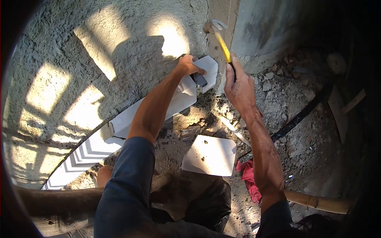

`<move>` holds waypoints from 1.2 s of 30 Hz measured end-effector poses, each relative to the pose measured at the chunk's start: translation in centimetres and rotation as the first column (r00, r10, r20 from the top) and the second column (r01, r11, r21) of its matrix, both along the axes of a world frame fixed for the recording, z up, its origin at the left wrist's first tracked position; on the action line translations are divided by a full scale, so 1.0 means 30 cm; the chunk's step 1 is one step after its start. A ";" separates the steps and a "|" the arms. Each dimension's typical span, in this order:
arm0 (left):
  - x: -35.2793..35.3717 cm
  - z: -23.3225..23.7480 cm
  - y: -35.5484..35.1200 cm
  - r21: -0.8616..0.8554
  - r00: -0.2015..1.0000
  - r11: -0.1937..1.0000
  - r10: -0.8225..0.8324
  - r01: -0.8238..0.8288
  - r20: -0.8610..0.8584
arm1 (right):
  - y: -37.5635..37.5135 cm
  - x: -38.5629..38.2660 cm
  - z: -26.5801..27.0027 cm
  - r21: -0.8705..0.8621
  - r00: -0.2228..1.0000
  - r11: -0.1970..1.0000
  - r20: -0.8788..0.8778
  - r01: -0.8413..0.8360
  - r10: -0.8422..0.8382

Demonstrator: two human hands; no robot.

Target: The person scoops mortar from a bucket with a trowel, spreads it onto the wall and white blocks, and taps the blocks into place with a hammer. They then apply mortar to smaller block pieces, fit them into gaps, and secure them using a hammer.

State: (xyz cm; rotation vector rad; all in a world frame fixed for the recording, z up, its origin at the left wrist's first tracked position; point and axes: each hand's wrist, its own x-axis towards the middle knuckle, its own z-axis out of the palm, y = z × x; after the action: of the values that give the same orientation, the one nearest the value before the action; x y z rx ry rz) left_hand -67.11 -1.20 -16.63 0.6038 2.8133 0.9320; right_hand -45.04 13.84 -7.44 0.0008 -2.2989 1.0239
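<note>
Rough plastered wall (79,59) stands left and far, with rubble-strewn ground (293,91) to the right. Left hand (188,65) is closed round a short dark tool (200,79), possibly a chisel, set against a white tile (209,66) at the wall's foot. Right hand (238,85) is clenched on the yellow handle of a hammer (223,47). The handle runs far and slightly left, with the head raised beyond the tile. The dark tool lies just left of the right hand, nearer than the hammer head. A white slab (210,155) lies nearer, apart.
</note>
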 end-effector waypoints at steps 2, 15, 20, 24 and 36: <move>0.028 0.010 0.000 0.014 0.998 1.000 0.019 -0.020 0.062 | -0.010 -0.058 -0.059 -0.052 0.999 0.999 0.038 0.003 -0.001; 0.035 0.040 0.005 -0.001 0.993 1.000 0.021 -0.021 0.113 | 0.027 -0.097 -0.063 -0.172 0.945 0.982 0.327 0.073 -0.013; -0.045 -0.003 0.002 0.031 0.994 0.999 0.009 -0.013 0.106 | 0.102 -0.192 -0.239 0.138 0.786 0.981 0.618 -0.138 0.023; -0.095 -0.115 -0.038 0.198 0.982 0.979 -0.081 0.046 0.172 | 0.100 -0.180 -0.219 0.151 0.789 0.981 0.615 -0.122 0.003; -0.059 -0.099 -0.015 0.392 0.897 0.918 -0.121 -0.061 0.424 | 0.104 -0.173 -0.378 0.185 0.873 0.977 0.489 -0.101 -0.002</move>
State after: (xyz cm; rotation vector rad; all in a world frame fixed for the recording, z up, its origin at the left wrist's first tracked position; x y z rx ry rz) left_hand -68.87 -1.65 -19.60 0.4038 2.2185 1.4431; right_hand -50.24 16.96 -18.77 -0.1290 -2.8730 0.8770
